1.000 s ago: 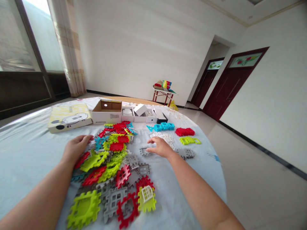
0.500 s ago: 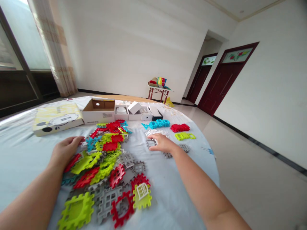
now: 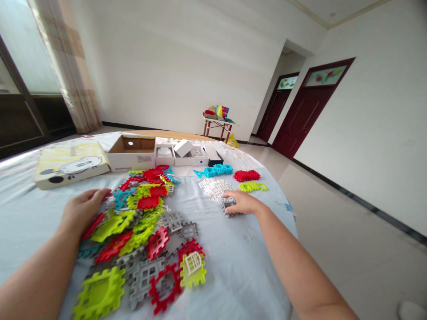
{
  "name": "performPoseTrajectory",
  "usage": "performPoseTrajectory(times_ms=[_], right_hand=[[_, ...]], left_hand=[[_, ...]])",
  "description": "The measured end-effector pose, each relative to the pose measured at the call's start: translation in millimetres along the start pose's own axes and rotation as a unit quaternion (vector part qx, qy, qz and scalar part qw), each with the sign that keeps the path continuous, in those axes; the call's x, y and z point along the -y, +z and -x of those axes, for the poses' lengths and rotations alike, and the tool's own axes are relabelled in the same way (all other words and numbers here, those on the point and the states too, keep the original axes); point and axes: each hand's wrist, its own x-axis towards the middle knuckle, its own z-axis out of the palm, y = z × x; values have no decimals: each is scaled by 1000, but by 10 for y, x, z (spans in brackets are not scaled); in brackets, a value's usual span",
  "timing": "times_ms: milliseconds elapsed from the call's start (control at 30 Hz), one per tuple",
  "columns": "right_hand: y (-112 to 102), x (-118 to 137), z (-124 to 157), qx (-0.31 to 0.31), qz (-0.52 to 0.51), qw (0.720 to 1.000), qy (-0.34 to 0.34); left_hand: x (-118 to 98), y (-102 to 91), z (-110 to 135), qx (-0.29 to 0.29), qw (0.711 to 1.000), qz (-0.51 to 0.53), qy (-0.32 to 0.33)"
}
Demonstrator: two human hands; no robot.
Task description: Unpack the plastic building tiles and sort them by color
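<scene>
A loose heap of interlocking plastic tiles (image 3: 143, 222) in red, lime, grey and cyan lies on the pale blue cloth of the table (image 3: 233, 266). My left hand (image 3: 83, 206) rests on the heap's left edge, fingers lying flat over red and lime pieces, holding nothing. My right hand (image 3: 242, 202) reaches to the right and its fingers curl over a grey tile (image 3: 229, 208) lying on a small grey stack. Close by are sorted stacks: white (image 3: 213, 186), cyan (image 3: 215, 170), red (image 3: 247, 175) and lime (image 3: 253, 186).
A yellow printed box lid (image 3: 70, 163), an open cardboard box (image 3: 133, 153) and small white boxes (image 3: 187, 153) line the table's far side. The table's round edge drops off at the right. A small red table (image 3: 218, 122) and dark red doors (image 3: 300, 115) stand beyond.
My right hand carried a grey tile from beside the heap rightward to the grey stack. The left hand stayed on the heap. The view turned a little to the right.
</scene>
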Motion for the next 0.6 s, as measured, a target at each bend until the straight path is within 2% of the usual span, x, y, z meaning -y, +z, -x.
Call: performPoseTrajectory(times_ms=[233, 333, 433, 600], right_hand=[[-22, -43, 10, 42, -3, 999, -2], [-48, 19, -20, 26, 4, 1000, -12], [12, 235, -123, 3, 0, 998, -56], [309, 771, -358, 32, -12, 986, -165]], left_hand=[[-9, -6, 35, 5, 1000, 29, -9], [-3, 3, 39, 4, 999, 33, -9], [-7, 11, 42, 6, 999, 35, -12], [-37, -3, 63, 2, 999, 34, 3]])
